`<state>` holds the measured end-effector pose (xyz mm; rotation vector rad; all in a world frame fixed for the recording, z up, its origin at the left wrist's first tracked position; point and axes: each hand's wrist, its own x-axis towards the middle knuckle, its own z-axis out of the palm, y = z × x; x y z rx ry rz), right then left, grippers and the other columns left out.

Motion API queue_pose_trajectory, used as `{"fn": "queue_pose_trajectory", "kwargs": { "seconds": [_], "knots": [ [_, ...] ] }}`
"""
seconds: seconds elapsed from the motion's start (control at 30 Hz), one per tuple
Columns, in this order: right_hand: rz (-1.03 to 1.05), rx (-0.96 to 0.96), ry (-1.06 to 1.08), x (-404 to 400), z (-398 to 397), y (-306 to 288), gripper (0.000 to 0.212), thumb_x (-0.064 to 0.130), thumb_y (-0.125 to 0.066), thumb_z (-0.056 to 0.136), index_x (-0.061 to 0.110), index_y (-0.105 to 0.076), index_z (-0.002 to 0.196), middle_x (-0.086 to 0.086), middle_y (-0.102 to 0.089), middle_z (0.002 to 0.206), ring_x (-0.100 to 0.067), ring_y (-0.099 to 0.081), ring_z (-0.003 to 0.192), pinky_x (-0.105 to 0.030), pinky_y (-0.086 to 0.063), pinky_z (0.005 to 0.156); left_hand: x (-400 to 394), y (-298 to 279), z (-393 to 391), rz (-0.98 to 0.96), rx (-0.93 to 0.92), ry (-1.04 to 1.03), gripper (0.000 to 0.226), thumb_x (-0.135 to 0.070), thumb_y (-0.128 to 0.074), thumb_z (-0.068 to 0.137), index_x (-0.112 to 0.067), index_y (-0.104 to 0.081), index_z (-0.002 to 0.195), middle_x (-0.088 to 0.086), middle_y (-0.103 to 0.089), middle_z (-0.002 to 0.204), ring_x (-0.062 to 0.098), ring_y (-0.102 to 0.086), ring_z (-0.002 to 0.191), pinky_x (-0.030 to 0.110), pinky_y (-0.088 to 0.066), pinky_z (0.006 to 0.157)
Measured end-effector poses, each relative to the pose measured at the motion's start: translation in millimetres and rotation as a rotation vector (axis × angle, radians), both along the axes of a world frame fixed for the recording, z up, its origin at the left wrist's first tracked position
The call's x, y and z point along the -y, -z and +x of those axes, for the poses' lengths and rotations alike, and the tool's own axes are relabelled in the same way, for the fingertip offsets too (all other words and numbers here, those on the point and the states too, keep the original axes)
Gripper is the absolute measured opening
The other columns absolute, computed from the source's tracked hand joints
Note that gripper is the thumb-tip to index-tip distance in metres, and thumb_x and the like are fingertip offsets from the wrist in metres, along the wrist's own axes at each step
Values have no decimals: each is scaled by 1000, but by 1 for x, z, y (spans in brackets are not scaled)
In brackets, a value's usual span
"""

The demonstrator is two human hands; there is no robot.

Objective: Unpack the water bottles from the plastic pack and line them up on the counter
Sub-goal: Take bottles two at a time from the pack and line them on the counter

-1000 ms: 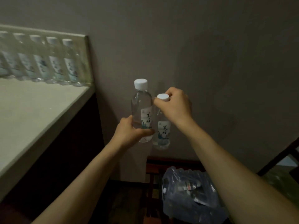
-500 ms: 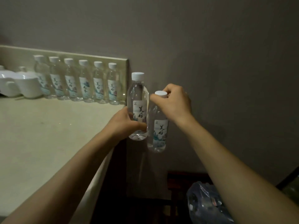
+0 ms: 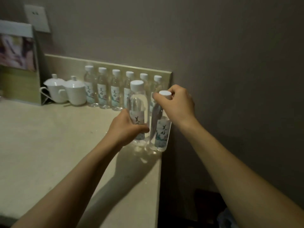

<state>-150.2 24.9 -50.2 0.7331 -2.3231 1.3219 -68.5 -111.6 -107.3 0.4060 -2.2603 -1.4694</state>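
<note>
You've got one bottle in each hand right now, both hovering at or just touching down on the worktop (image 3: 49,145) near its right edge, a bit in front of the row of six bottles (image 3: 115,89) lined up along the back edge. Your left hand (image 3: 125,129) is wrapped around the lower body of the left bottle (image 3: 138,102), fingers curled round the label with the thumb across the front. Your right hand (image 3: 177,104) pinches the right bottle (image 3: 162,130) up at the white cap (image 3: 165,94), fingers bunched over the top.

Handling-wise, these look like full, thin-walled plastic bottles, so I'd guess a fair bit of weight each but nothing fragile. The walls will probably dent if you squeeze hard, and clear plastic can be slick. The body grip on the left one seems the steadier of the two. The cap pinch lets the right bottle hang and swing, and it sits very close to the right edge, so I'd set its base flat before letting go. The two lidded cups (image 3: 65,91) sit at the row's left end, well out of your way.
</note>
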Motion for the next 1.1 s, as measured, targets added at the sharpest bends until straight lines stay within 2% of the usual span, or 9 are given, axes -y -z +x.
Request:
{"fn": "queue_pose_trajectory", "kwargs": {
  "seconds": [0.07,0.13,0.27,0.4,0.5,0.6,0.73,0.87,1.1],
  "knots": [
    [-15,-16,-29,17,1,-3,32,47,-67,79,19,-53,74,2,-62,74,-19,-59,72,-32,-46,59,16,-3,5,-9,14,-48,58,-21,-86,57,-19,-62,109,5,-75,98,24,-73,91,50,-59,87],
    [-46,-14,-61,34,3,-3,33,47,-67,80,17,-54,75,2,-61,76,-19,-59,72,-33,-47,60,32,-7,6,-12,27,-78,67,-26,-84,52,-18,-61,114,6,-74,102,26,-72,95,50,-57,89],
    [-41,7,-96,68,10,0,35,47,-69,79,17,-52,73,3,-58,71,-15,-55,66,-30,-42,57,63,-8,13,12,20,-91,55,-26,-83,57,-17,-67,108,5,-77,94,23,-75,88,48,-59,86],
    [-30,28,-83,105,7,1,35,48,-68,80,15,-56,80,0,-62,79,-19,-59,74,-35,-48,63,99,-7,12,62,-19,-93,60,-18,-87,58,-17,-64,114,5,-76,100,23,-74,93,48,-58,89],
    [-31,15,-59,141,6,-1,33,49,-67,80,18,-53,75,2,-61,76,-18,-58,71,-35,-46,61,136,-7,9,59,-39,-92,60,-18,-88,61,-16,-63,115,4,-75,101,22,-73,93,48,-58,89],
    [-57,37,-43,181,4,-5,37,50,-67,80,14,-57,82,0,-62,77,-20,-60,72,-37,-48,62,179,-8,3,39,-40,-65,59,-15,-88,64,-17,-61,117,2,-74,102,20,-73,92,46,-59,87],
    [-60,38,20,229,0,-1,34,52,-66,82,20,-53,77,10,-53,67,-10,-51,62,-28,-36,54,233,-4,-9,21,-46,-32,59,-15,-88,66,-20,-61,119,-2,-74,103,17,-73,92,45,-60,86],
    [-72,69,67,265,-5,8,35,52,-66,83,21,-53,76,9,-51,66,-10,-49,61,-29,-38,56,268,4,-20,4,-26,-5,58,-17,-87,67,-23,-62,118,-2,-73,105,17,-72,93,46,-60,85],
    [-21,34,165,294,-11,14,34,54,-63,85,27,-46,71,13,-48,65,-4,-45,56,-23,-30,49,291,25,-40,-21,23,3,57,-19,-89,65,-21,-61,115,0,-72,107,20,-70,96,48,-59,88]
  ]
}}
